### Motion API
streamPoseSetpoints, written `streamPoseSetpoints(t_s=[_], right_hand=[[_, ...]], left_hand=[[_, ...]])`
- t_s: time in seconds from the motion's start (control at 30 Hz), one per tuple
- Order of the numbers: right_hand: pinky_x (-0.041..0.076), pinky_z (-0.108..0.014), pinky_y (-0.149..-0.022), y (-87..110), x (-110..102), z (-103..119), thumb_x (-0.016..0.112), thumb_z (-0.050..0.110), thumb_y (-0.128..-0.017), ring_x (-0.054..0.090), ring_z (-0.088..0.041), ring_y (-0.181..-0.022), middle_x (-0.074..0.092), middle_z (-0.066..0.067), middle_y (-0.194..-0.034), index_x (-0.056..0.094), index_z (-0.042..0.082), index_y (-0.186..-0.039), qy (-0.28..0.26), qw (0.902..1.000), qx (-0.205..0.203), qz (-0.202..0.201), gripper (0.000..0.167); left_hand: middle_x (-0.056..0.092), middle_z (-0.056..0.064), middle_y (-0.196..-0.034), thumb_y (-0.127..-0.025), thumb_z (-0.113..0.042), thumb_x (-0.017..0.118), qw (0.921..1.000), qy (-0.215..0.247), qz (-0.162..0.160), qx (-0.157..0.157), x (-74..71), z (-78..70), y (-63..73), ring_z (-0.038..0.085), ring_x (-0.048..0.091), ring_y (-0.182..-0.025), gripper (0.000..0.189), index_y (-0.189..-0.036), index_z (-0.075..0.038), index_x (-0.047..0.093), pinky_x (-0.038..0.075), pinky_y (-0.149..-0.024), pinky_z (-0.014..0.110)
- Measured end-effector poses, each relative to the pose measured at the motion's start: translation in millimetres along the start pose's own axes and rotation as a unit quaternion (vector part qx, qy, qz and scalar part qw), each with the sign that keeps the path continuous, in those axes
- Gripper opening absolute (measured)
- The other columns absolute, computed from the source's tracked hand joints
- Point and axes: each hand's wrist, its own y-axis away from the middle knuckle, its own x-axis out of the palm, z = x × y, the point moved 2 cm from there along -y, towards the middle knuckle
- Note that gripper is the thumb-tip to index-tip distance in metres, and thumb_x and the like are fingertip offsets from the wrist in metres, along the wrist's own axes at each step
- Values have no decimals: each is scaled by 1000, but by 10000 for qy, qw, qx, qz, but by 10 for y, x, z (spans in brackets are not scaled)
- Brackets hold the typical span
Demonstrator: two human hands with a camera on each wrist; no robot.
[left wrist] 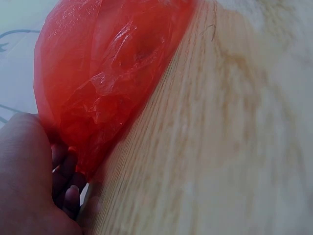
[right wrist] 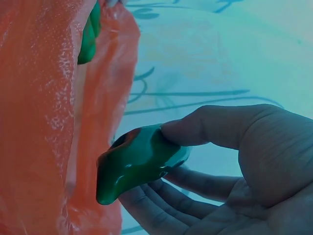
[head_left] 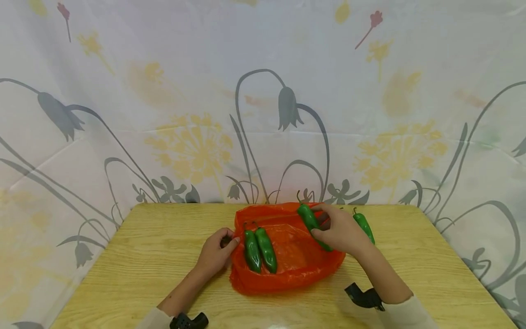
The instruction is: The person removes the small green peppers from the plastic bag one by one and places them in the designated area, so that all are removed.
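An opened red plastic bag (head_left: 287, 284) lies on the table. Two green chili peppers (head_left: 260, 251) rest side by side in its left part, stems toward the far side. My left hand (head_left: 214, 253) holds the bag's left edge, fingers curled at the plastic; in the left wrist view that hand (left wrist: 36, 181) is at the bag's lower corner. Between thumb and fingers, my right hand (head_left: 339, 228) pinches another green chili pepper (head_left: 309, 218) over the bag's right side. The right wrist view shows this pepper's (right wrist: 142, 159) blunt tip beside the bag wall.
Right of my right hand, a green chili pepper (head_left: 363, 227) lies on the wooden table (head_left: 164, 246), partly hidden by the arm. A small stem tip shows just behind the hand. A flower-printed cloth (head_left: 185, 91) hangs behind the table's far edge.
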Motion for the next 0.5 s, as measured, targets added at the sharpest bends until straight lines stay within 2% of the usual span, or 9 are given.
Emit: streamPoseSetpoints(t_s=[0.2, 0.5], right_hand=[[60, -44, -77, 11, -2, -49, 79, 13, -92, 72, -25, -91, 72, -14, -109, 60, -1, -140, -45, 9999, 14, -133, 53], [61, -41, -74, 54, -31, -190, 76, 14, -94, 73, -24, -91, 72, -14, -109, 61, 2, -140, -46, 9981, -133, -596, 51]], left_hand=[[62, -2, -85, -100, -16, 74, 10000, 37, 9, 26, 6, -2, 11, 13, 57, -79, 8, -96, -12, 68, 48, -74, 25], [62, -2, -84, -100, -16, 73, 10000, -19, 9, 14, 7, 4, 0, 14, 57, -80, 8, -95, -13, 68, 47, -74, 26]])
